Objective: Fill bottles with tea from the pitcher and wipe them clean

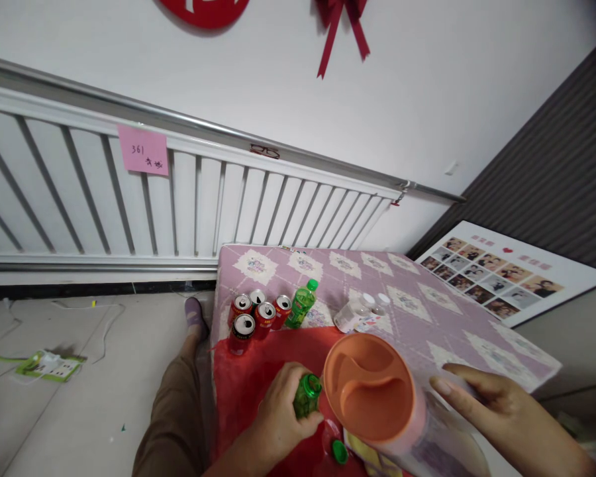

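My left hand is wrapped round an uncapped green bottle, its open mouth facing up. Just right of it stands a large clear container with an orange lid, tilted toward the camera. At the container's right side is my right hand, thumb and fingers apart; whether it touches the container I cannot tell. A green cap lies on the red cloth, beside a yellow cloth partly hidden by the container.
Several open drink cans stand on the left of the patterned tabletop. Behind are a capped green bottle and clear bottles with white caps. A white radiator runs along the wall; a photo board leans at right.
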Motion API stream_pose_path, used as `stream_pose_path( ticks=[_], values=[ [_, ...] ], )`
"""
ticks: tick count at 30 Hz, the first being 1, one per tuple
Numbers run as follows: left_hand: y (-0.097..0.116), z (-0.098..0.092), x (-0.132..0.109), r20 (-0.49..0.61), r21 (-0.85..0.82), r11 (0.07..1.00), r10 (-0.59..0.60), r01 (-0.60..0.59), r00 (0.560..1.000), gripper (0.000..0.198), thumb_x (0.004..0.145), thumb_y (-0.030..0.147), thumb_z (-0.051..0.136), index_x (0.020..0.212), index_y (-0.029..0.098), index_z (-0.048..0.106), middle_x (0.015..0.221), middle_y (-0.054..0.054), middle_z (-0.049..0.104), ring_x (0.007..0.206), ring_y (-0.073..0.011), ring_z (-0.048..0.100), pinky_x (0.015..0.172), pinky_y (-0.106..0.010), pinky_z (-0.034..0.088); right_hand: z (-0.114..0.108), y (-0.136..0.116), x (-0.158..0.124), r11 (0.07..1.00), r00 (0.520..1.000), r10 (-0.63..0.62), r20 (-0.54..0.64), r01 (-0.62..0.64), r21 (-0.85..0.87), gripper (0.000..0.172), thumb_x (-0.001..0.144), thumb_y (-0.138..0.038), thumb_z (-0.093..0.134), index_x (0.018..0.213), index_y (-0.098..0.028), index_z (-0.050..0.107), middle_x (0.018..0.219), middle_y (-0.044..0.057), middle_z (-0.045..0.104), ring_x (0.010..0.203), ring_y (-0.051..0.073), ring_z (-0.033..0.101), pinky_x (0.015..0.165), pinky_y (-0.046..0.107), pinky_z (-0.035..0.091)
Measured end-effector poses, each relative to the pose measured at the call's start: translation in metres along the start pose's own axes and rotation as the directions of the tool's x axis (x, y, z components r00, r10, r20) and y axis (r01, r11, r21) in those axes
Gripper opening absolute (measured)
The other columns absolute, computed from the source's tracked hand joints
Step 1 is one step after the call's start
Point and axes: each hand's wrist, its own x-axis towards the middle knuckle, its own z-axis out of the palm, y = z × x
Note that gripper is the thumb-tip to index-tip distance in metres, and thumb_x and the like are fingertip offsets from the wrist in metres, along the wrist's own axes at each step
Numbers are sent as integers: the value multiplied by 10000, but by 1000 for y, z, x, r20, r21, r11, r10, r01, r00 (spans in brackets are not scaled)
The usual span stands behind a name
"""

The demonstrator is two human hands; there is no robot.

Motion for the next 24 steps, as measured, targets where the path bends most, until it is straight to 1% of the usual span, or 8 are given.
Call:
stream_pose_path(
  ticks=[4, 7, 9, 13, 17, 21, 24],
  values=[
    [1, 0, 1, -3, 0, 1000, -6, 6, 1000, 554, 608, 38, 683, 1123, 182, 538, 1141, -91, 593, 1096, -261, 566, 989, -399, 456, -4, 0, 1, 1000, 999, 27, 33, -27, -2, 537, 699, -725, 534, 510, -226, 602, 518, 21, 557, 524, 222, 558, 464, 299, 472],
    [1, 0, 0, -5, -6, 1000, -3, 3, 1000, 551, 613, 39, 681, 1124, 187, 536, 1134, -87, 595, 1082, -256, 571, 979, -394, 463, -5, 1, 0, 1000, 998, -3, 56, 3, 7, 533, 743, -711, 522, 534, -227, 597, 523, 17, 548, 526, 218, 553, 464, 292, 465],
    [1, -1, 0, -3, -10, 1000, -7, 7, 1000, 560, 611, 39, 686, 1128, 193, 535, 1141, -85, 596, 1085, -257, 571, 984, -397, 460, -4, 1, 0, 1000, 998, -24, 54, 23, 15, 533, 770, -705, 503, 538, -233, 585, 517, 18, 535, 521, 216, 542, 460, 294, 457],
    [1, -1, -1, -9, -12, 1000, -8, 8, 1000, 562, 602, 38, 696, 1119, 195, 543, 1138, -86, 599, 1087, -264, 573, 982, -398, 462, -1, -1, -2, 999, 999, -39, 22, 39, 7, 590, 763, -753, 448, 492, -235, 536, 493, 28, 496, 497, 213, 508, 443, 312, 432],
    [0, -1, -1, -15, -17, 1000, 3, -4, 1000, 557, 612, 36, 690, 1127, 190, 546, 1138, -86, 601, 1087, -260, 578, 974, -389, 465, -1, -2, -2, 999, 998, -49, 27, 49, 4, 568, 789, -728, 453, 517, -236, 536, 502, 20, 497, 505, 205, 502, 444, 301, 420],
    [-1, -1, -2, -19, -21, 1000, 5, -5, 1000, 568, 602, 24, 692, 1127, 188, 548, 1136, -82, 604, 1079, -254, 581, 978, -385, 465, -4, -8, -1, 1000, 1000, -11, 16, 11, 20, 571, 737, -746, 487, 478, -237, 518, 489, 18, 491, 502, 204, 496, 448, 305, 428],
    [-2, -1, -2, -27, -24, 1000, 10, -11, 1000, 588, 595, 14, 691, 1135, 198, 546, 1141, -75, 603, 1091, -251, 576, 988, -380, 460, -5, -10, -2, 999, 999, 22, 40, -23, 37, 566, 715, -750, 512, 482, -234, 528, 497, 12, 492, 509, 200, 496, 449, 301, 435]
  ],
)
